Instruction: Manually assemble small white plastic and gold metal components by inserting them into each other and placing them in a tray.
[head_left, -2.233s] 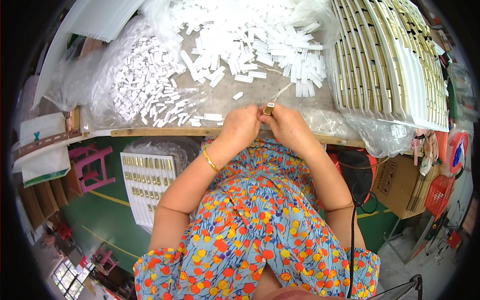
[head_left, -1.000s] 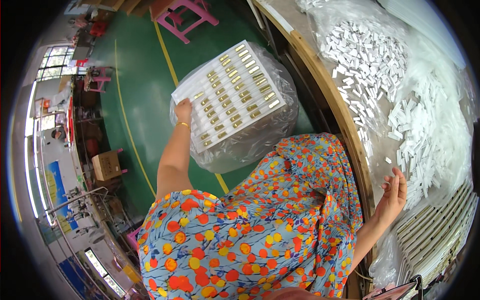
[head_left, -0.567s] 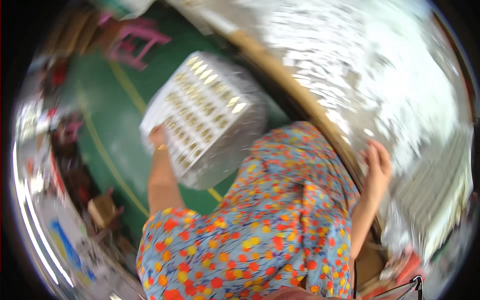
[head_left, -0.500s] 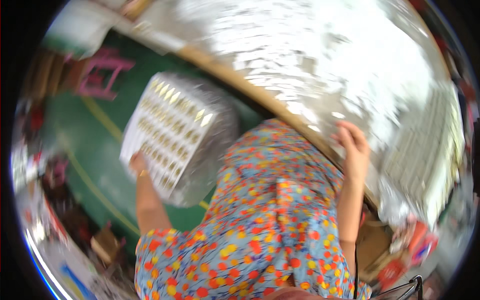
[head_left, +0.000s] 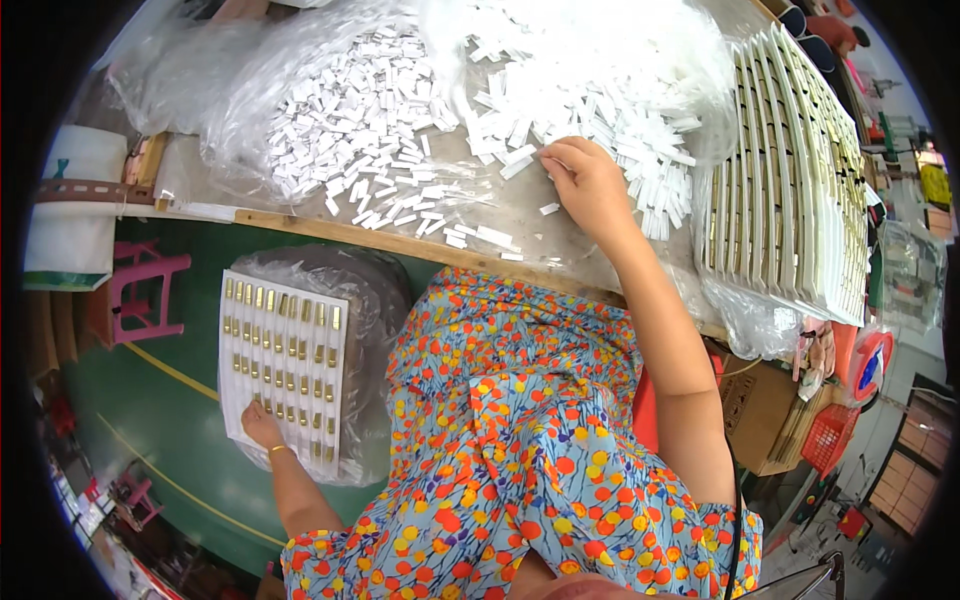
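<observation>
On my left, a white tray (head_left: 284, 340) holds rows of small gold-coloured rectangular pieces (head_left: 290, 345). Over its lower left part lies my left hand (head_left: 262, 425), fingers closed at one of the gold pieces; whether it grips anything is hidden. My right hand (head_left: 590, 190) is over the table, its thumb and fingers drawn together beside a white strip (head_left: 518, 158) at the edge of a heap of white strips (head_left: 600, 110). What sits between those fingertips is too small to make out.
A second heap of short white pieces (head_left: 370, 120) lies on the table (head_left: 380, 222), with clear plastic film (head_left: 235, 110) around it. Filled white trays (head_left: 780, 170) stand stacked at the right. Pink stools (head_left: 150, 290), a cardboard box (head_left: 765, 425) and a red basket (head_left: 828, 440) are around the table.
The view has turned and steadied. My right hand has reached from the table's front edge to the heap of white strips. My left hand stays at the tray's lower left part.
</observation>
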